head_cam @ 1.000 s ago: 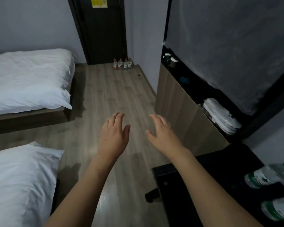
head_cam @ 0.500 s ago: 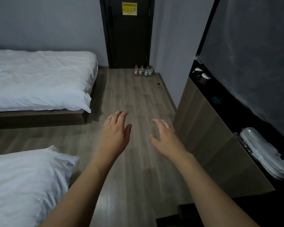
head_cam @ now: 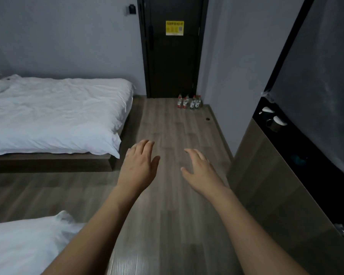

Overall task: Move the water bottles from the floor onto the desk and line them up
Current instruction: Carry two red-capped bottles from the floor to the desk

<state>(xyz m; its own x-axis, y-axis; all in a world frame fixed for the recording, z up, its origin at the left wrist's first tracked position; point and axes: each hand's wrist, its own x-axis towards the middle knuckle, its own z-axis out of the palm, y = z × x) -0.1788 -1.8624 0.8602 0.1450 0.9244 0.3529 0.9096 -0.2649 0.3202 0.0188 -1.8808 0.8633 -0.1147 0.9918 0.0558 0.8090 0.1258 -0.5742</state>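
Both hands empty — left hand [head_cam: 137, 167], right hand [head_cam: 199, 169], fingers loosely spread. Water bottles [head_cam: 189, 102] clustered on floor by door [head_cam: 171, 56], well apart. Risk: tight cluster — grabbing one likely topples neighbours.

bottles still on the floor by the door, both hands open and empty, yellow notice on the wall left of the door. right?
One thing is off: the yellow notice is on the dark door itself, not on the wall beside it, as the head view shows. The rest holds: the water bottles stand on the floor by the door, and the left hand and right hand are open and empty.
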